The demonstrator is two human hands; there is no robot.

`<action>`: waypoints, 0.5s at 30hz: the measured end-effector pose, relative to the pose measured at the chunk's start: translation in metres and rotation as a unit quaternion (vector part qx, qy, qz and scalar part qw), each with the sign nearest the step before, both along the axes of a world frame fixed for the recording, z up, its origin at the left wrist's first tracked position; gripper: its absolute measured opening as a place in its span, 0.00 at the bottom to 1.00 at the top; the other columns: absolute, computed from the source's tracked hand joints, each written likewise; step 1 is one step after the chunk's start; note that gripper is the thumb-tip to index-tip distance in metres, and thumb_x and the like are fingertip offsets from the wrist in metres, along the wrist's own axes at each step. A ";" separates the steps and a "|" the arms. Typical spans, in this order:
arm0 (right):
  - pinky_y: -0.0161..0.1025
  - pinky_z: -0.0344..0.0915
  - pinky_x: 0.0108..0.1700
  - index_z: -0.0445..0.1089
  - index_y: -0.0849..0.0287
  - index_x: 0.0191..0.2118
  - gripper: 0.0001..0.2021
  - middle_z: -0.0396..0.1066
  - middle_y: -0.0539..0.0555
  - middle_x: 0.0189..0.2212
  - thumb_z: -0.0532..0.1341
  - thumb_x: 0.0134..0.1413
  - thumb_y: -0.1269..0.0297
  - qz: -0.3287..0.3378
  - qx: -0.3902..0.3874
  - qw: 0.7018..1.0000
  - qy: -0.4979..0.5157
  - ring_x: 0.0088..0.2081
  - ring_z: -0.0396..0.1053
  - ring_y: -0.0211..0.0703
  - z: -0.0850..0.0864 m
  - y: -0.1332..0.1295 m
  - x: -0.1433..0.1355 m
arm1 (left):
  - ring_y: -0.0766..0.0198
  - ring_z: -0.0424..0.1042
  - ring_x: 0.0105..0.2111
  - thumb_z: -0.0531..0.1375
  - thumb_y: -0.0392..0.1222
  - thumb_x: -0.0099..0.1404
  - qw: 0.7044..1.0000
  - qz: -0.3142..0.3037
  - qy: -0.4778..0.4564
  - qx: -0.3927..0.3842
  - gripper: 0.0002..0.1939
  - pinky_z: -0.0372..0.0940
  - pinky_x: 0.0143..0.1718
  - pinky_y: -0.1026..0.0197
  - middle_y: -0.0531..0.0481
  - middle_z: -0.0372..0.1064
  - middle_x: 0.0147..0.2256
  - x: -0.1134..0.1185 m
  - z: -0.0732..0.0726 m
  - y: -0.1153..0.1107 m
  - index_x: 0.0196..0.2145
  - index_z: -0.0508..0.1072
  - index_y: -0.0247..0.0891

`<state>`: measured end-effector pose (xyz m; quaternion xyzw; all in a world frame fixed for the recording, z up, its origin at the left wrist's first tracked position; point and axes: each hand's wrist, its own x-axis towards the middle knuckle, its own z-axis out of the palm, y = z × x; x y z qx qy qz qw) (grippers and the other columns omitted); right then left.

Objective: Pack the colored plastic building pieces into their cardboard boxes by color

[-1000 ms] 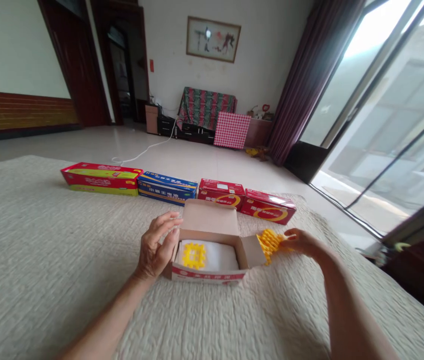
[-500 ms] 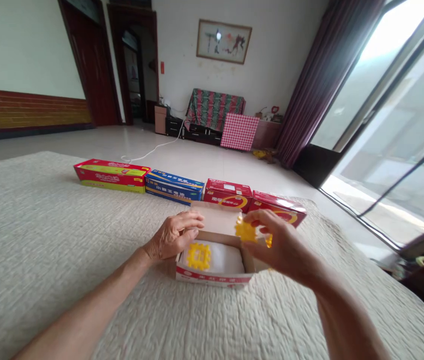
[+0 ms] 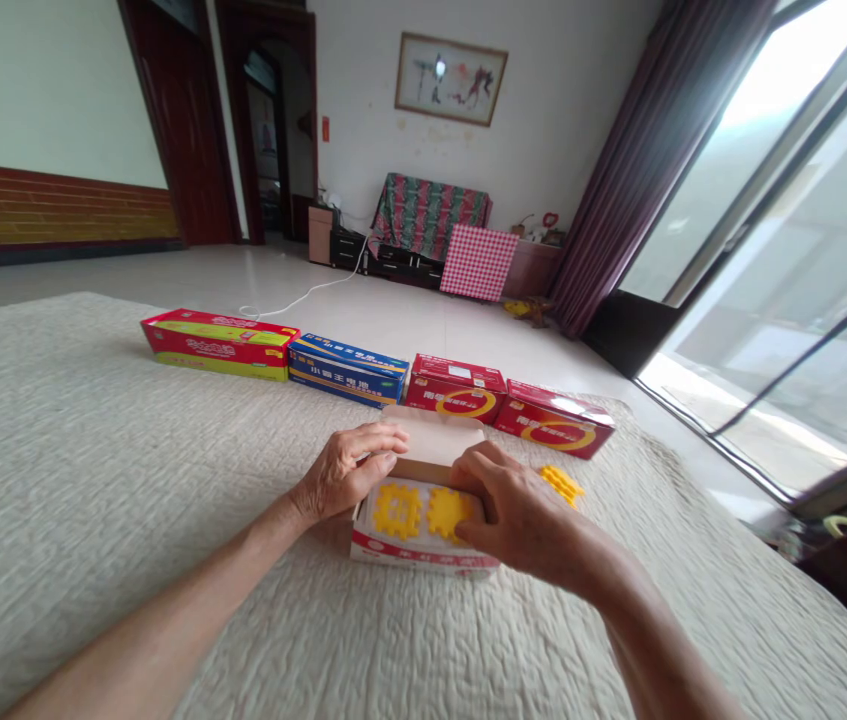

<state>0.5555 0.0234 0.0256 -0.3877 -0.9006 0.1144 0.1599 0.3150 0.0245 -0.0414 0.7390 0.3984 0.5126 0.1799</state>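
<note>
An open white and red box (image 3: 423,562) stands on the quilted cover, its lid flap (image 3: 434,438) raised at the back. Inside, on white padding, a yellow notched piece (image 3: 397,511) lies at the left. My right hand (image 3: 517,505) reaches over the box's right side, its fingers on a second yellow notched piece (image 3: 444,513) beside the first. At the box's back left corner my left hand (image 3: 354,468) grips the edge, thumb in front and fingers by the flap. More yellow pieces (image 3: 562,485) lie on the cover just beyond my right hand.
Behind the open box a row of closed boxes crosses the quilted cover (image 3: 130,480): a red and green box (image 3: 219,346), a blue box (image 3: 348,370), a red box (image 3: 455,388) and another red box (image 3: 556,418). Beyond is the tiled floor.
My right hand has moved left and down with the yellow piece, which now lies in the box beside the first. Yellow pieces on the cover at the right have come into view. My left hand stays put.
</note>
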 end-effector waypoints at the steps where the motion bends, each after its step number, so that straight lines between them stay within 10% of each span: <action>1: 0.39 0.66 0.36 0.68 0.56 0.36 0.12 0.69 0.54 0.39 0.63 0.41 0.72 -0.007 0.007 1.000 0.010 0.35 0.67 0.41 0.002 0.002 0.003 | 0.57 0.74 0.48 0.56 0.39 0.61 1.000 0.001 -0.003 -0.003 0.12 0.66 0.54 0.53 0.43 0.76 0.45 0.000 0.000 0.000 0.38 0.79 0.38; 9: 0.46 0.69 0.43 0.71 0.56 0.40 0.10 0.74 0.55 0.39 0.61 0.48 0.66 -0.107 0.086 0.987 0.078 0.39 0.72 0.46 0.022 0.045 0.082 | 0.55 0.73 0.49 0.56 0.43 0.62 0.999 0.007 -0.001 -0.036 0.12 0.65 0.56 0.53 0.45 0.75 0.47 -0.005 -0.009 0.003 0.37 0.79 0.40; 15: 0.46 0.70 0.45 0.72 0.60 0.41 0.14 0.76 0.57 0.40 0.61 0.45 0.70 -0.214 -0.048 0.975 0.026 0.40 0.74 0.47 -0.013 0.085 0.148 | 0.56 0.71 0.52 0.57 0.46 0.63 0.999 0.003 0.023 -0.040 0.12 0.63 0.57 0.55 0.49 0.74 0.49 -0.013 -0.018 0.009 0.39 0.79 0.44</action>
